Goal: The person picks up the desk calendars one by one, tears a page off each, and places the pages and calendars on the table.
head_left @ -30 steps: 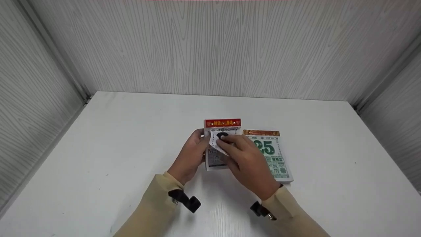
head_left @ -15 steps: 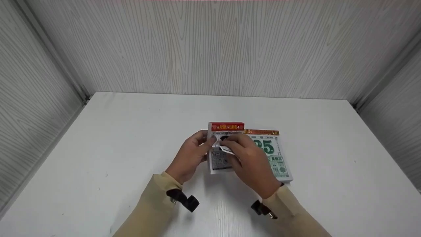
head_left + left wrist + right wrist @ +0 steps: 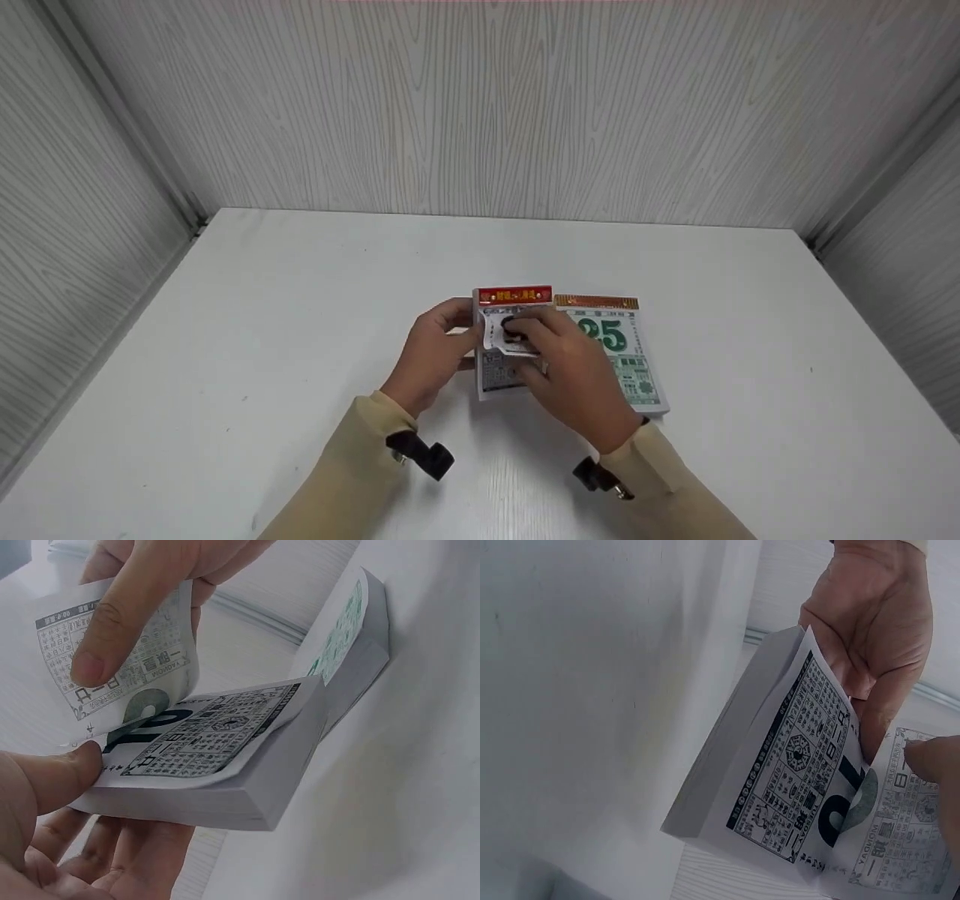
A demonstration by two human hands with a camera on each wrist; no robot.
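- The head view is bright and evenly lit; light seems to come from above, soft and diffuse.
- The white table [image 3: 262, 337] shows only faint, soft shadows under the hands and sleeves.
- No hard glare; the tabletop has a mild sheen near the lower middle.
- The head view is sharp in the centre, and the wall lines bow slightly toward the corners.
- Both wrist views are duller and greyish, with washed-out colour.
- In the left wrist view the near fingers [image 3: 45, 787] are soft; the printed page [image 3: 210, 735] is sharp.
- In the right wrist view the fingertip [image 3: 941, 765] at the edge is blurred.
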